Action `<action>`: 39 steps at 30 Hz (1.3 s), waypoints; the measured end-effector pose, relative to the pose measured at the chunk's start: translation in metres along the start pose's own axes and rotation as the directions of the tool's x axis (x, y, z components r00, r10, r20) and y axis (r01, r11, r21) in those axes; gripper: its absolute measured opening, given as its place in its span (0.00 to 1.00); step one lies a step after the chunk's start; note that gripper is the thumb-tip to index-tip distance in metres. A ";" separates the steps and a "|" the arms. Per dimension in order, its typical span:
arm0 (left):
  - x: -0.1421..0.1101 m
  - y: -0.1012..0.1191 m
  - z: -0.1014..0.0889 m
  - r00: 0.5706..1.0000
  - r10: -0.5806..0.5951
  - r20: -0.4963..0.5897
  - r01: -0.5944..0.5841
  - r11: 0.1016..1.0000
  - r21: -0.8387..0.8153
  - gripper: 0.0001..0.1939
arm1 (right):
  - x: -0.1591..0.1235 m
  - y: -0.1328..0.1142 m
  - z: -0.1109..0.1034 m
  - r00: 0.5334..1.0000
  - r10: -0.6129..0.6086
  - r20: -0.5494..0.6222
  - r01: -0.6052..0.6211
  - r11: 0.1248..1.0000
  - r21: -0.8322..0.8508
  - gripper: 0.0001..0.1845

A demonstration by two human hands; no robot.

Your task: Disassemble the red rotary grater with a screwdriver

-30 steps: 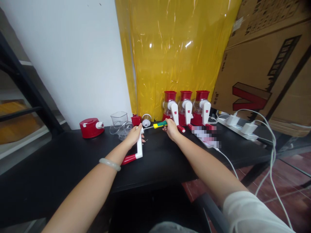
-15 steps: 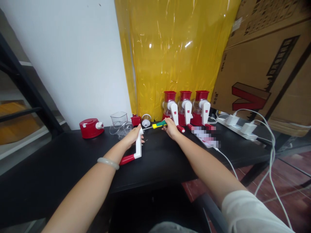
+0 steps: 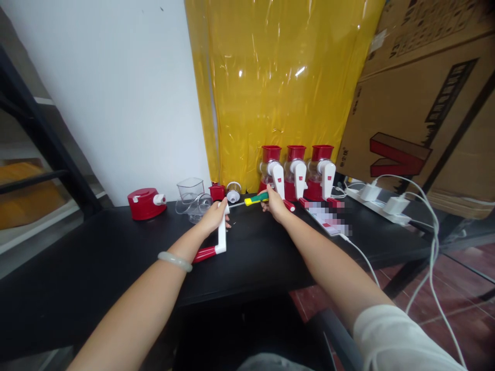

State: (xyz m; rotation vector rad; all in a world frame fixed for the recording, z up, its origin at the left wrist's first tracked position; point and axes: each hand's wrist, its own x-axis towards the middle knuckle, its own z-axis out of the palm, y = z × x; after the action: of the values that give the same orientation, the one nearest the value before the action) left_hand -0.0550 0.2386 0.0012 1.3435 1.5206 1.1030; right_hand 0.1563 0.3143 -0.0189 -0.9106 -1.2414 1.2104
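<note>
At the table [image 3: 263, 252], hands [image 3: 213, 217] grip crank [image 3: 221, 235] and screwdriver [image 3: 255, 199].

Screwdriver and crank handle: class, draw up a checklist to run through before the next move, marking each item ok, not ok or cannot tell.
1. Screwdriver held by its handle in the right hand: ok.
2. Crank handle gripped by the left hand near its upper end: ok.
3. Screwdriver shaft pointing at that upper end: ok.
4. Tip seated in a screw: cannot tell, too small to see.
5. Red round part on the table, apart from both hands: ok.
6. Phone apart from both hands: ok.
</note>
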 end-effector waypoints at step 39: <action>0.001 0.000 -0.001 1.000 0.022 -0.017 -0.022 1.000 -0.016 0.21 | -0.007 -0.012 0.006 0.996 0.088 0.014 -0.088 0.967 0.239 0.04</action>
State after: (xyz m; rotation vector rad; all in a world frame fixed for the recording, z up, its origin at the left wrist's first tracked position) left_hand -0.0564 0.2392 0.0019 1.3462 1.5091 1.1411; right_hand 0.1524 0.3052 -0.0080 -0.7912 -1.0386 1.3991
